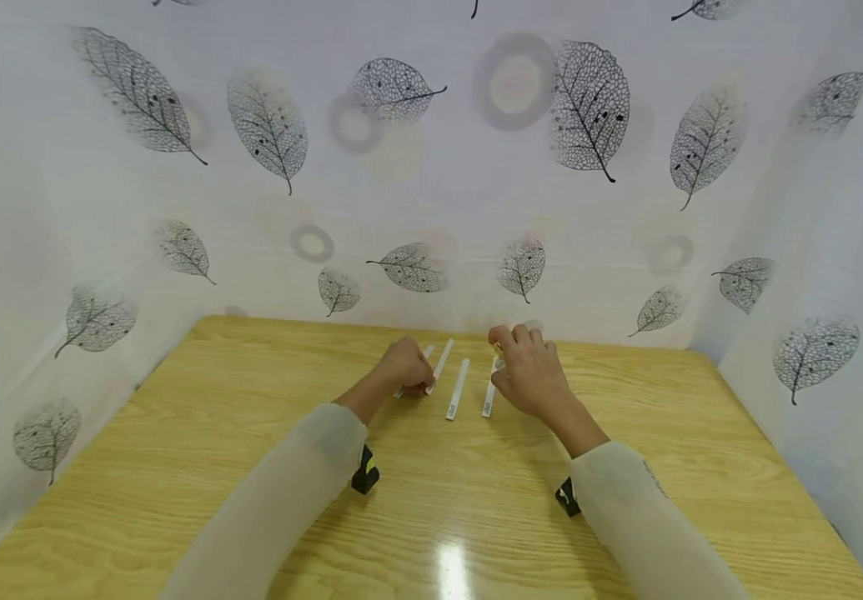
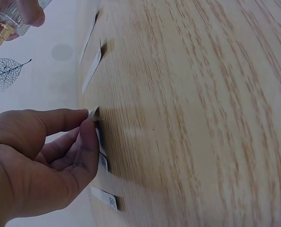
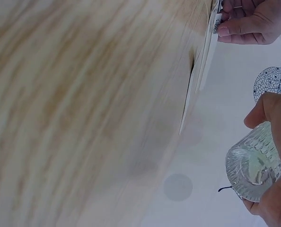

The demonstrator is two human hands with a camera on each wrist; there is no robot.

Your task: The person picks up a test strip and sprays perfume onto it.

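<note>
My left hand (image 1: 407, 365) pinches the near end of a white paper strip (image 1: 442, 364) between thumb and forefinger, low over the table. Another strip lies just left of it, partly hidden by this hand. To the right, two more white strips (image 1: 458, 389) lie apart with small dark print at their near ends. My right hand (image 1: 534, 375) grips a clear ribbed glass perfume bottle (image 3: 254, 161) above the rightmost strip (image 1: 488, 400). In the left wrist view, the bottle's gold spray nozzle (image 2: 4, 33) shows, with a fingertip by it.
A light wood-grain table (image 1: 461, 483) carries everything, its far edge just beyond the strips. White sheeting (image 1: 446, 192) with dark leaf prints stands behind and at both sides. Black wrist devices (image 1: 365, 472) sit under both sleeves.
</note>
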